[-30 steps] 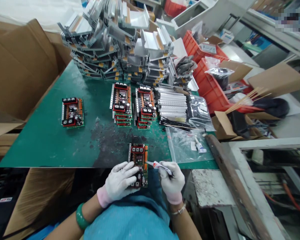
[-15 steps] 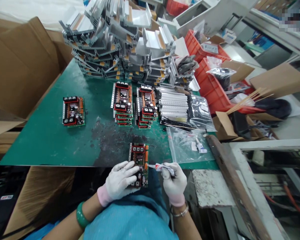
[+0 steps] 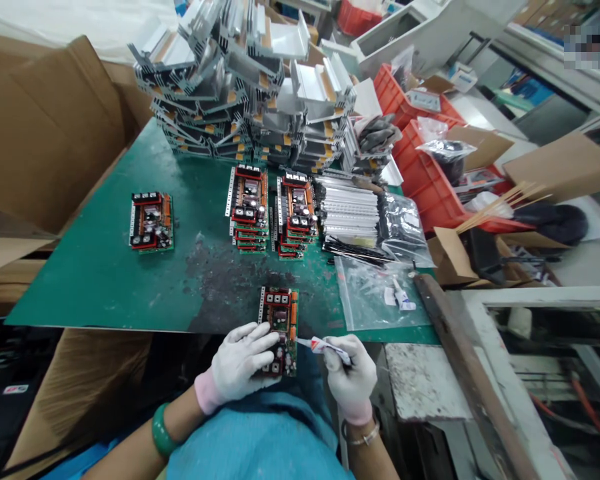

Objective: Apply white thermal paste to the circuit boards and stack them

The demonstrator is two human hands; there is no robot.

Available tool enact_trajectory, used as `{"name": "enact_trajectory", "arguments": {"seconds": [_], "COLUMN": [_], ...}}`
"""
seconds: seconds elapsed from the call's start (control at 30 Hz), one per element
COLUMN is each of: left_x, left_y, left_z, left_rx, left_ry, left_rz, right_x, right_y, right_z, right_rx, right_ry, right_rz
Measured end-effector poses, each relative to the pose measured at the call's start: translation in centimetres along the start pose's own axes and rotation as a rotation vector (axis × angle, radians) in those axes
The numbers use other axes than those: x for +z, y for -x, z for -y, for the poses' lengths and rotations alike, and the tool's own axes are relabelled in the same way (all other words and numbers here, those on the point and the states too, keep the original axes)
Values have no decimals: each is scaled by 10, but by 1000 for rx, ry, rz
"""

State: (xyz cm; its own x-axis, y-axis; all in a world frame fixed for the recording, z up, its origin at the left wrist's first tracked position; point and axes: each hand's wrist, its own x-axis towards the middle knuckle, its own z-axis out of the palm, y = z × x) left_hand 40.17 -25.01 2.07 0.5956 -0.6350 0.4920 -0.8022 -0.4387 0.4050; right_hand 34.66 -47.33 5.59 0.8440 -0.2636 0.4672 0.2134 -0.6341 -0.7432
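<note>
My left hand (image 3: 243, 358), in a white glove with a pink cuff, presses and holds the lower left of a green circuit board (image 3: 281, 320) with red and orange parts. My right hand (image 3: 351, 378), gloved the same way, pinches a squeezed white and red tube (image 3: 326, 345). The tube's thin nozzle points left and ends at the board's right edge. The board lies at the near edge of a green work mat (image 3: 95, 280), and my left fingers hide part of it.
Stacks of finished boards (image 3: 247, 213) and a single board (image 3: 151, 221) stand on the mat. Behind them rise stacked aluminium heat sinks (image 3: 240, 87). A plastic bag (image 3: 375, 300) holds another tube. Red crates (image 3: 425, 177) and cardboard (image 3: 45, 127) flank the mat.
The tube's nozzle has moved down along the board's right edge, with my right hand lower. The view has drifted slightly, shifting the scene right. My left hand stays on the board.
</note>
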Motion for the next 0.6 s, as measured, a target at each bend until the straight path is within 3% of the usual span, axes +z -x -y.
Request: {"name": "enact_trajectory", "arguments": {"seconds": [0.2, 0.27, 0.47, 0.6], "left_x": [-2, -5, -35, -68], "left_y": [-2, -2, -14, -39], "left_z": [-4, -7, 0, 17], "left_rx": [0, -10, 6, 46], "left_ry": [6, 3, -95, -218], "left_rz": [-76, -89, -94, -84], "right_x": [-3, -5, 6, 24], "right_y": [0, 2, -4, -26], "right_z": [2, -1, -12, -7], "right_rx": [-195, -166, 417, 578], "right_ry": [11, 1, -190, -350], "right_rz": [32, 0, -437, -429]}}
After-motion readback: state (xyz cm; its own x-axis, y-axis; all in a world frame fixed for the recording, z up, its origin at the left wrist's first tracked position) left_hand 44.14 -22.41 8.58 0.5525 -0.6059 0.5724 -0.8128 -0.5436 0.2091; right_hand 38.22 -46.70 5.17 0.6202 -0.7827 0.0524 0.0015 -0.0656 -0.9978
